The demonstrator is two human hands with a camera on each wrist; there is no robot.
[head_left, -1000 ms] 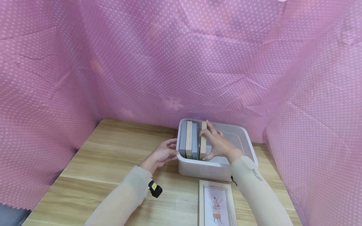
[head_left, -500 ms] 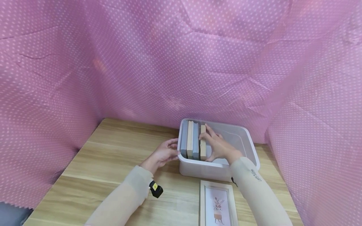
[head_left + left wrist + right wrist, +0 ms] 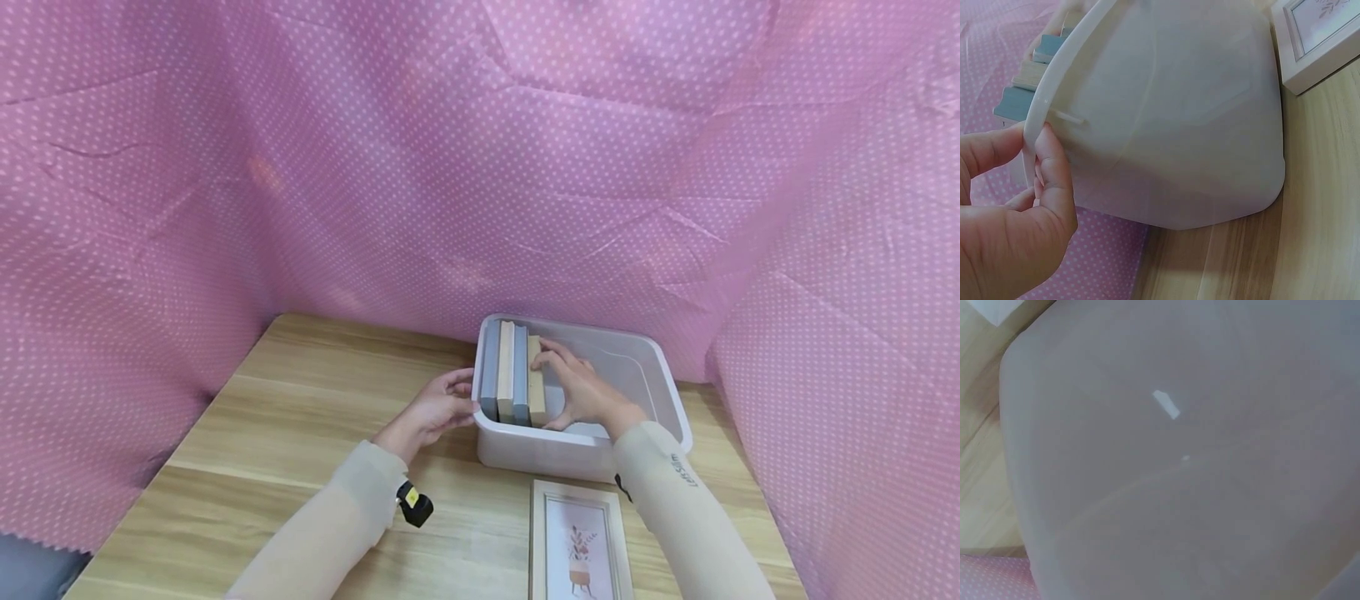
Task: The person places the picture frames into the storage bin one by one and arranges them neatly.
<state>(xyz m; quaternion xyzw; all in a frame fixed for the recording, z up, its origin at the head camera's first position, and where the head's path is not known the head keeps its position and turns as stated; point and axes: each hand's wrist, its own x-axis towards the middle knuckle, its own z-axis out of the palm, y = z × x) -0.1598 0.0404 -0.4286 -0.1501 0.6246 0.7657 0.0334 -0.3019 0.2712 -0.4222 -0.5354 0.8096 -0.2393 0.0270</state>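
Note:
In the head view a whitish plastic bin (image 3: 547,454) stands toward the back of the table. My left hand (image 3: 435,408) pinches its left rim, with thumb and fingers on either side of it in the left wrist view. Upright inside, at the left end, are a blue-grey picture frame (image 3: 490,367), a cream one (image 3: 506,371) and a second blue-grey one (image 3: 520,371). Beside them my right hand (image 3: 585,392) holds another cream picture frame (image 3: 536,383) by its ends. The right wrist view has only the bin wall (image 3: 1116,444); the hand is hidden there.
A cream picture frame (image 3: 576,542) with a potted-plant print lies flat on the wooden table (image 3: 300,433), in front of the bin. A pink dotted curtain (image 3: 480,167) encloses the back and sides. The bin's right part has bare floor.
The cream frame in my right hand has shifted left, from a gap to right beside the second blue-grey frame, and a little lower. My left hand stays on the rim.

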